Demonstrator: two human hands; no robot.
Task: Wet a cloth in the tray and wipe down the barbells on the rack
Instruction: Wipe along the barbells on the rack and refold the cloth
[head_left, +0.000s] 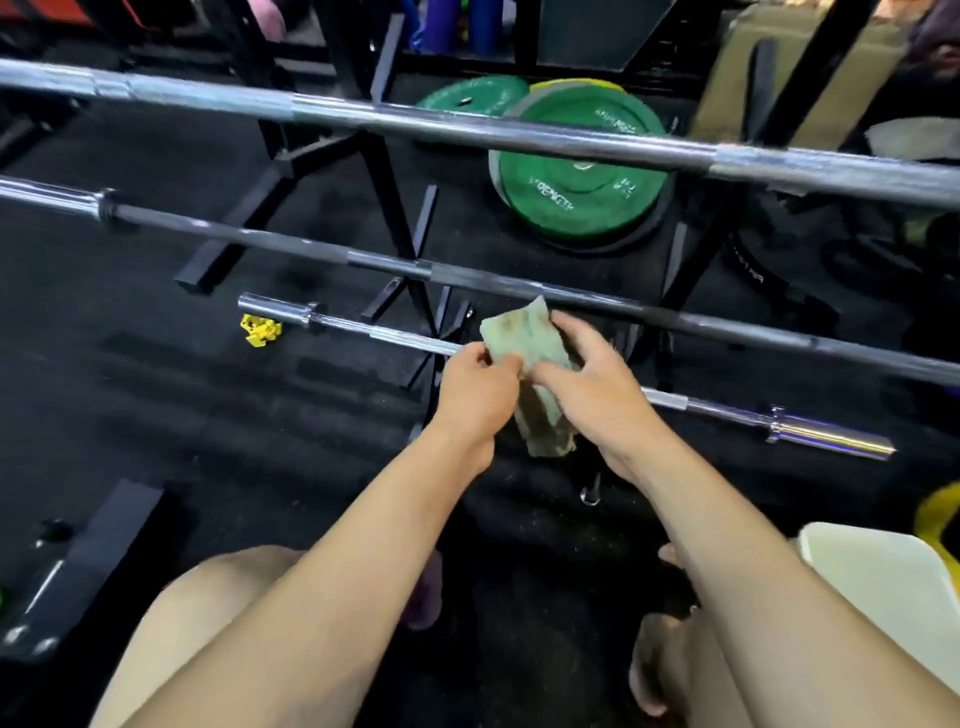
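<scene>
Both our hands pinch the cloth (524, 343) over the lowest barbell (405, 340), fingers (571, 332) curled, its shaft running left-right beneath them.

We get one view only, a wide-angle head camera looking forward and down from a crouched person, so nothing is shared with a second view. Both forearms enter from the bottom edge and meet at frame centre, where the left hand (480, 387) and right hand (592, 382) sit close to the lens. The barbells (467, 124) cross the frame as bowed diagonals from upper left to right, and the black floor (156, 395) fills the left side.
</scene>
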